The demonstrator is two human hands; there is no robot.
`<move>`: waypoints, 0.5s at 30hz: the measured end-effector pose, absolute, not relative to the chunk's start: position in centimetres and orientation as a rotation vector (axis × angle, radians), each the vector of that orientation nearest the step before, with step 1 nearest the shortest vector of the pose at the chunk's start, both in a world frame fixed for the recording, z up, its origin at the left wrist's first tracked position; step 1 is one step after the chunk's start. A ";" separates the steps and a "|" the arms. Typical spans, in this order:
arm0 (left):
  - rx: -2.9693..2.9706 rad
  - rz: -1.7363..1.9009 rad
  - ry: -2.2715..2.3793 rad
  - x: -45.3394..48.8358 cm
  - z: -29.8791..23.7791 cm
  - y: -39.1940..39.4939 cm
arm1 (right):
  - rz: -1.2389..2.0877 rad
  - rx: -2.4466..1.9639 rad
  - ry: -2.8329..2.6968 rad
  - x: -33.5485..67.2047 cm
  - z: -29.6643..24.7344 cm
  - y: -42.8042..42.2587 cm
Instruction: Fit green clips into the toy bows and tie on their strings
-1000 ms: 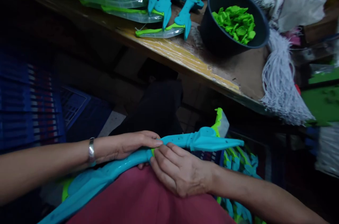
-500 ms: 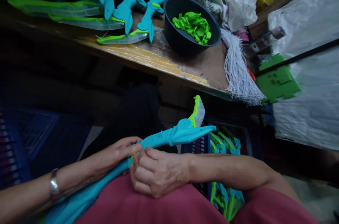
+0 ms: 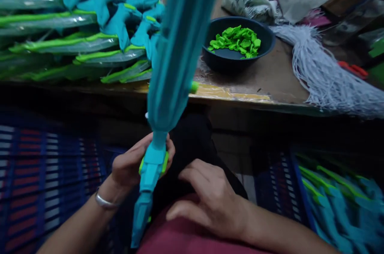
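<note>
One table (image 3: 279,78), one bowl (image 3: 231,63); left grip (image 3: 127,164) around one turquoise piece (image 3: 168,106), right grip (image 3: 211,198) loosely parted

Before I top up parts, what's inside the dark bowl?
The dark bowl holds a heap of small green pieces, with some bottom bare; anything beneath the heap is hidden.
</note>
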State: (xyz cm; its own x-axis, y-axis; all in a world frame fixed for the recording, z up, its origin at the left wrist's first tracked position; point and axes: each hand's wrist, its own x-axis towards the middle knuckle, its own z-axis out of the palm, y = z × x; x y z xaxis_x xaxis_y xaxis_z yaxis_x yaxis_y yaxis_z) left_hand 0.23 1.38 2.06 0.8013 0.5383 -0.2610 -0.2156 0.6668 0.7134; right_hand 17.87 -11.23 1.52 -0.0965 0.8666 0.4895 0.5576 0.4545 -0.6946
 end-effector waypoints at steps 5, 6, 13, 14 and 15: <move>0.891 0.563 0.519 -0.5 3.5 0.9 | 0.447 -1.181 -1.632 15.2 3.0 -8.4; 0.915 0.589 0.533 -0.6 3.5 0.8 | 0.456 -1.184 -1.633 14.9 3.2 -8.2; 0.949 0.651 0.592 -1.6 2.5 0.5 | 0.517 -1.406 -1.751 14.9 4.2 -8.6; 0.935 0.650 0.591 -1.6 2.3 0.4 | 0.537 -1.418 -1.753 15.1 4.4 -8.7; 0.927 0.650 0.593 -1.6 2.3 0.3 | 0.555 -1.417 -1.739 15.3 4.5 -8.7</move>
